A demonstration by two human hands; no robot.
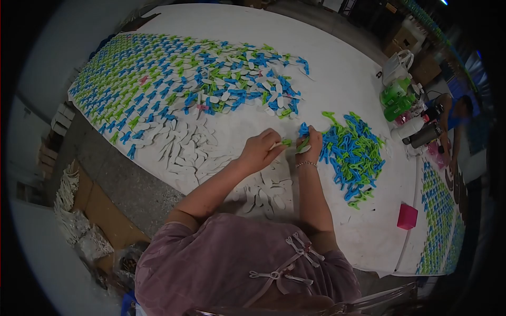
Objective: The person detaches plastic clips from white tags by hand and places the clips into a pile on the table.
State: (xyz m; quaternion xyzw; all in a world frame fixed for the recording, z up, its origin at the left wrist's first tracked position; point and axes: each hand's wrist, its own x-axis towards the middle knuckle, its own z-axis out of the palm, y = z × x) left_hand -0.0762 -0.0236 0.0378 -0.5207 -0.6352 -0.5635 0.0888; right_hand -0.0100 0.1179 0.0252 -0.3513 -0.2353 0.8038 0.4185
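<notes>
A green clip piece sits pinched between the two hands above the desk, its long axis running roughly hand to hand; the left hand is closed on its left end, the right hand closed on the other; the loose blue-and-green pile lies just right of the right hand; white flat pieces spread left; a pink box rests near the edge.

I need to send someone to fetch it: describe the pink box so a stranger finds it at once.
Start at the big white sheet spread over the floor, then go to the loose pile of blue and green clips beside the person's hands. Below that pile, near the sheet's edge, the pink box sits alone on bare white: the only solid pink block there.
</notes>
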